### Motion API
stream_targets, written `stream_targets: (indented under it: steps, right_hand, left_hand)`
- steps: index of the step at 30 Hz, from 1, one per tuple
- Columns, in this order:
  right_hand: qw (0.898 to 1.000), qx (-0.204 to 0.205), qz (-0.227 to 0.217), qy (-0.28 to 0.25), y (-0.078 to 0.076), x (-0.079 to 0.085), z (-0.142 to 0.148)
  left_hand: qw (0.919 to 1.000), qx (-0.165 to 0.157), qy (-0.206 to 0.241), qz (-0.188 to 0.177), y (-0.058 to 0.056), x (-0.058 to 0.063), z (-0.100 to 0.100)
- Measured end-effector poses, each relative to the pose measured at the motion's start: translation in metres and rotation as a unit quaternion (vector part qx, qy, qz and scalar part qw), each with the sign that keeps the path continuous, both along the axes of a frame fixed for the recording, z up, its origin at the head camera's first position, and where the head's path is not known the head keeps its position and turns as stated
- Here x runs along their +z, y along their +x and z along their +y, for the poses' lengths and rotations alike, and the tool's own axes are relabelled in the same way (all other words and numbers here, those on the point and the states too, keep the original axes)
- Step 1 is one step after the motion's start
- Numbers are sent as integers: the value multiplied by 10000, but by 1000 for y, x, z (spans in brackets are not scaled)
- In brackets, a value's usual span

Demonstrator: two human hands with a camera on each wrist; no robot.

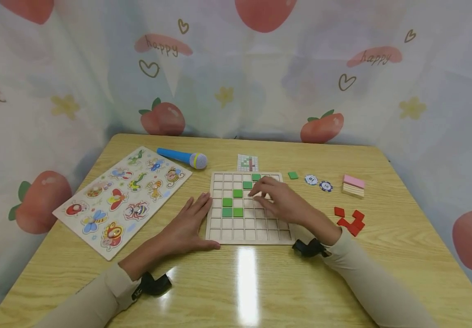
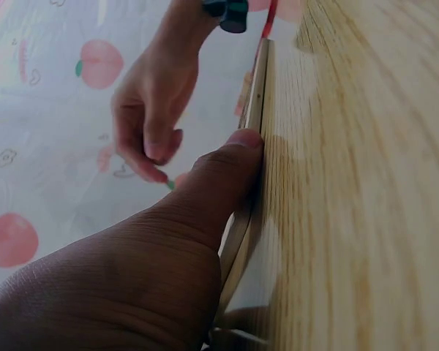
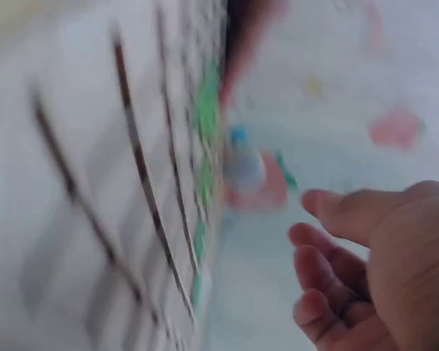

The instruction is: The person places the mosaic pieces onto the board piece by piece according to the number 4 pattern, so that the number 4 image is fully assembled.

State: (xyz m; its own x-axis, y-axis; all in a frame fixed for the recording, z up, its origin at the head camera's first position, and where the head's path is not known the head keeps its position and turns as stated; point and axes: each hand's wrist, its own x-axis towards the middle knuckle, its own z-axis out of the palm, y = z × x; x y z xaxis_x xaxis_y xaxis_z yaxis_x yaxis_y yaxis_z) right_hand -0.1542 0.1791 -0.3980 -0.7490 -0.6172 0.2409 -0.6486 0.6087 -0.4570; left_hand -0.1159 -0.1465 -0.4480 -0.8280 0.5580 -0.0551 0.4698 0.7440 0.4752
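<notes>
To the left of the left hand lies the insect puzzle (image 1: pixel 124 197), its long axis slanting from far right to near left. Beyond that hand's fingers is the microphone (image 1: pixel 182 158), blue handle pointing left, head pointing right. The left hand (image 1: pixel 186 225) clasps nothing; its fingers rest against the left edge of the grid board (image 1: pixel 250 234) and its thumb lies along the near edge by the corner.

The board therefore sits just right of the left hand and beneath the right, one side facing the person; it looks nearly square, so I cannot tell a long axis. On it, green tiles (image 1: pixel 237 193) step from beside the left hand's fingers away towards the far right. Past the far edge, the pattern card (image 1: pixel 247 162) has marks too small to read.

The right hand (image 1: pixel 282 201) is above the board, released, fingers loosely bent and apart from the thumb. Beyond and right of it come a loose green tile (image 1: pixel 293 175), two chips (image 1: pixel 325 186) apparently marked "10", a pink-topped block (image 1: pixel 353 186) and, nearer, scattered red tiles (image 1: pixel 356 226). Behind everything, the cloth (image 1: pixel 268 82) reads "happy".
</notes>
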Motion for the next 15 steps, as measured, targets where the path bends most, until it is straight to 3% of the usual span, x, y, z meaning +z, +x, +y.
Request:
stream_targets:
  steps: [4, 8, 15]
  right_hand:
    - [9927, -1076, 87, -544, -21, 4, 41]
    - [9808, -1840, -365, -534, -43, -6, 72]
    - [9702, -2108, -1185, 159, -59, -31, 93]
  left_hand:
    - [10000, 9, 12, 38, -1, 2, -1]
    - [10000, 24, 60, 21, -1, 3, -1]
    - [10000, -51, 59, -10, -1, -1, 0]
